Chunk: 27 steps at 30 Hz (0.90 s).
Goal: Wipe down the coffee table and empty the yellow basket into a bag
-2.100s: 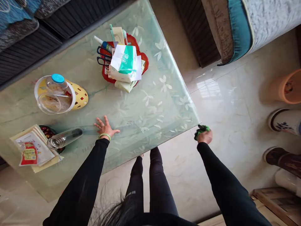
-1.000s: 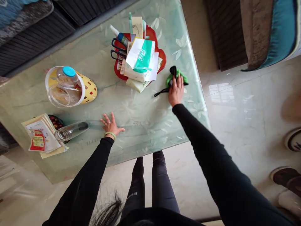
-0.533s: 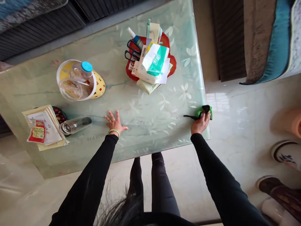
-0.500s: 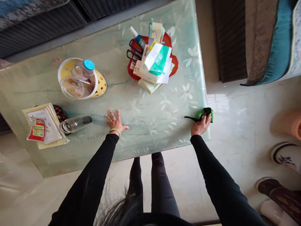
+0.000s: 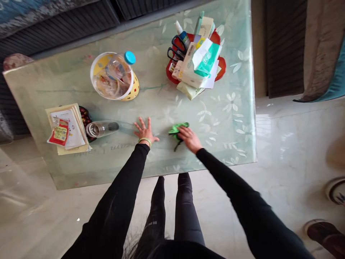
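Frosted glass patterned with pale leaves topped the counter (image 5: 161, 108). Toward its near edge, a crumpled green cloth (image 5: 176, 129) was covered by the right hand (image 5: 191, 139), and a thin black strap (image 5: 177, 146) trailed from the cloth toward that edge. The fingers (image 5: 183, 131) of the right hand were laid across the top of the cloth and were slightly blurred; whether they were closed on it or only pressing down could not be told. The cloth was bunched rather than spread, and its underside was hidden.

Just to the left, the left hand (image 5: 145, 131) was placed flat on the glass with its fingers spread open and nothing held. A pale green bangle (image 5: 144, 141) was worn at that wrist. Near this hand, a clear plastic bottle (image 5: 101, 128) was lying on its side, and beyond it a dish of red dates (image 5: 85, 120) was partly covered by a stack of papers (image 5: 67, 129). Farther off, a white-rimmed bowl (image 5: 111, 77) and a blue-capped bottle (image 5: 129, 57) were seen against a yellow perforated holder (image 5: 133, 88). A red tray (image 5: 221, 66) carried scissors (image 5: 174, 54) and a tissue packet (image 5: 206, 57). Polished marble floor (image 5: 283, 144) was seen past the counter.
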{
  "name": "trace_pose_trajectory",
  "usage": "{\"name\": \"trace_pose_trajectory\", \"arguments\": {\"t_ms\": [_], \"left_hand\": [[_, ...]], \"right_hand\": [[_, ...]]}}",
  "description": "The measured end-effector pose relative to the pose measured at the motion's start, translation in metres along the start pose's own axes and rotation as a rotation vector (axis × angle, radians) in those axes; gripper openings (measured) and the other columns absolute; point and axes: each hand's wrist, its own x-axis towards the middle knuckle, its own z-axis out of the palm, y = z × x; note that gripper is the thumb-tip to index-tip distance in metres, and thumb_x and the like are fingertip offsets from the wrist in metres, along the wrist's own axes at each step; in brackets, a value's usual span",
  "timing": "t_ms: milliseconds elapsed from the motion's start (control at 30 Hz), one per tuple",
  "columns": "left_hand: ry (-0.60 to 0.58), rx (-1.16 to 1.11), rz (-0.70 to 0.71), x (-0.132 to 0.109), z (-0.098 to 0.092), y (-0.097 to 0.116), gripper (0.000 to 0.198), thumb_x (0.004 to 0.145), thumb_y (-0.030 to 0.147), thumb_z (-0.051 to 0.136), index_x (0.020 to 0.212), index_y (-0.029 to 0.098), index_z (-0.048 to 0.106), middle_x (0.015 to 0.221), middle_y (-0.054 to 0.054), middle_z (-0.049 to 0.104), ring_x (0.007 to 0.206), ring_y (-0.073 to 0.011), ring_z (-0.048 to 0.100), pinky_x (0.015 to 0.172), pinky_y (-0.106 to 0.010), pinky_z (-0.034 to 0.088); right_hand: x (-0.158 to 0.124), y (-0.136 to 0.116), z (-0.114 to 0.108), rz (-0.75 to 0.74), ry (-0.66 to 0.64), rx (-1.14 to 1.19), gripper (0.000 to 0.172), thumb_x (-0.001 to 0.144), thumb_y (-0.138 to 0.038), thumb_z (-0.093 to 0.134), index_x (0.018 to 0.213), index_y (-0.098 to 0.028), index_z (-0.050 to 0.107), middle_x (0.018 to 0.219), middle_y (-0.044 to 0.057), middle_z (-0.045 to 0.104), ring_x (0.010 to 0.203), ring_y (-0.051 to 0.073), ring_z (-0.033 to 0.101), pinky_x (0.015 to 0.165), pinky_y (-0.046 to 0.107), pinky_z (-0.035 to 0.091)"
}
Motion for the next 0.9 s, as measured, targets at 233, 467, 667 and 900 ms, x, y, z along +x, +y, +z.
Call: {"name": "trace_pose_trajectory", "arguments": {"t_ms": [233,467,667,900], "left_hand": [[-0.01,-0.037,-0.021,0.003,0.007,0.001,0.163,0.049,0.049,0.105,0.173,0.035,0.001,0.179,-0.018,-0.021,0.161,-0.0581,-0.014,0.12,-0.084,0.02],[-0.022,-0.092,-0.009,0.001,0.015,-0.002,0.155,0.057,0.039,0.104,0.172,0.039,0.001,0.178,-0.015,-0.022,0.16,-0.0551,-0.018,0.121,-0.085,0.012],[-0.044,-0.113,-0.015,0.001,0.016,0.001,0.156,0.056,0.038,0.105,0.172,0.04,0.0,0.178,-0.013,-0.023,0.16,-0.0549,-0.02,0.12,-0.087,0.008],[-0.05,-0.151,-0.001,-0.001,0.014,0.001,0.157,0.054,0.035,0.106,0.171,0.041,0.001,0.178,-0.011,-0.022,0.158,-0.0545,-0.021,0.12,-0.087,0.005]], "right_hand": [[0.034,0.129,-0.099,0.525,0.698,-0.212,0.06,0.106,-0.029,0.024,0.149,-0.01,0.061,0.165,0.026,0.044,0.161,0.036,0.032,0.131,0.061,0.024],[0.049,-0.02,0.021,0.153,0.291,-0.083,0.05,0.105,-0.022,0.031,0.137,-0.014,0.069,0.157,0.019,0.057,0.158,0.031,0.039,0.128,0.06,0.035],[0.169,-0.02,-0.003,0.012,0.116,-0.154,0.057,0.103,-0.014,0.031,0.152,-0.017,0.059,0.171,0.012,0.04,0.164,0.027,0.026,0.133,0.057,0.026],[0.224,-0.037,0.008,0.016,0.148,-0.15,0.06,0.103,-0.01,0.025,0.155,-0.013,0.054,0.172,0.013,0.038,0.165,0.025,0.022,0.134,0.054,0.024]]}}
